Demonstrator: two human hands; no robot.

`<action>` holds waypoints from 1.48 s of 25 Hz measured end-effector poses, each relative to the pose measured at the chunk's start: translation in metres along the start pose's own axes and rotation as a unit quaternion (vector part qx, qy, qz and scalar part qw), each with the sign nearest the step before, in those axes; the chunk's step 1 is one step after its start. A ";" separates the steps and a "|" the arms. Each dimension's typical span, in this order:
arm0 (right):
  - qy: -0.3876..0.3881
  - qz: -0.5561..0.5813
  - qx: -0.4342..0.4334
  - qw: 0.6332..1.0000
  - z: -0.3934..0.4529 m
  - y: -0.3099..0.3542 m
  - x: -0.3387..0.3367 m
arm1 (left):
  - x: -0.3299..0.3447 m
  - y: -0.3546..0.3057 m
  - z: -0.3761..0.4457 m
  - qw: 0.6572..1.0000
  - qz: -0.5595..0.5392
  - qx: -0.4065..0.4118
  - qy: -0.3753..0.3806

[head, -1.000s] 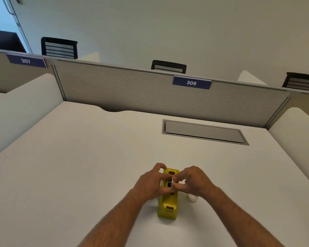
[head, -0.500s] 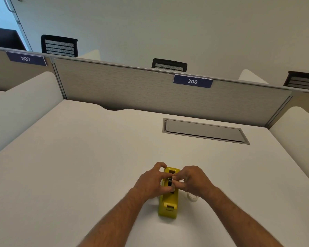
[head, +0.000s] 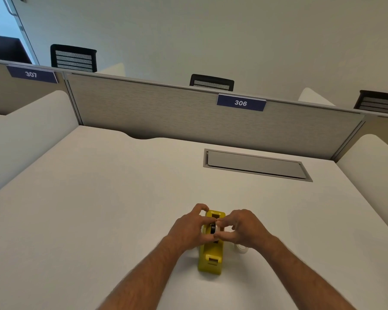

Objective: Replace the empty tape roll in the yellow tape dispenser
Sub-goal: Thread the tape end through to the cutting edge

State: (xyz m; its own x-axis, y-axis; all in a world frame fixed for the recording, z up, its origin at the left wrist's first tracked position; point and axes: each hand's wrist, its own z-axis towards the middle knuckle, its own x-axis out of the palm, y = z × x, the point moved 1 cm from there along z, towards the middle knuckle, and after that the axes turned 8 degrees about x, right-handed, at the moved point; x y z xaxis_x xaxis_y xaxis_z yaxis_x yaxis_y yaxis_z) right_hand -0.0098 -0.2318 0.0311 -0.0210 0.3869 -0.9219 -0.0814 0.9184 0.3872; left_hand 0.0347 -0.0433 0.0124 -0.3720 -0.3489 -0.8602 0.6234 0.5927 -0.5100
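The yellow tape dispenser [head: 211,253] stands on the white counter [head: 99,209], near the front edge. Both hands are over its middle. The left hand [head: 189,231] has its fingers curled around the left side of the dispenser, and the right hand [head: 242,229] has its fingers bent close together at a small black and white roll [head: 213,228] in the slot; whether they grip it I cannot tell. A clear tape roll [head: 242,248] lies on the counter just right of the dispenser, partly hidden under the right wrist.

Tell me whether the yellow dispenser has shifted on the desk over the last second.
No. The yellow dispenser sits in the same spot on the desk, the same way below the grey cable hatch; both hands stay at its top.
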 end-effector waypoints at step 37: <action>0.008 0.005 -0.006 1.000 0.002 -0.001 -0.003 | -0.002 -0.001 0.000 1.000 -0.009 0.000 0.000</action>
State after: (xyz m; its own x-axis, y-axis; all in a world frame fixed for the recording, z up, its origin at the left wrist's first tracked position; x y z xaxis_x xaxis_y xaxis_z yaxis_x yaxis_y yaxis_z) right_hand -0.0079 -0.2338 0.0333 -0.0384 0.3952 -0.9178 -0.0926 0.9131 0.3971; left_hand 0.0345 -0.0433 0.0143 -0.3839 -0.3594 -0.8506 0.6160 0.5865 -0.5258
